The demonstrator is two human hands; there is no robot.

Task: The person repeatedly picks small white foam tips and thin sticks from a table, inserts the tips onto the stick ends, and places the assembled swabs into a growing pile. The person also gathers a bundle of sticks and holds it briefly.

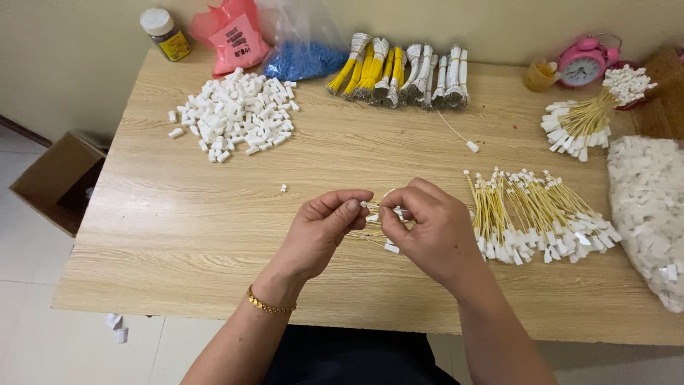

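Observation:
My left hand [320, 228] and my right hand [427, 232] meet over the middle of the wooden table [178, 235]. Between their fingertips they pinch a thin yellow wire with small white plastic connectors [390, 247]. A few more such wires lie under my fingers. A pile of finished yellow wires with white connectors [534, 214] lies just right of my right hand. A heap of loose white connectors [239, 114] sits at the far left.
Bundles of yellow and white wires [402, 71] lie along the back edge. A second wire bunch [584, 121], a pink alarm clock [586, 63], a bag of white parts [648, 207], a blue-filled bag [303, 57], a pink bag [231, 36], a jar [164, 32]. A cardboard box [53, 178] stands on the floor.

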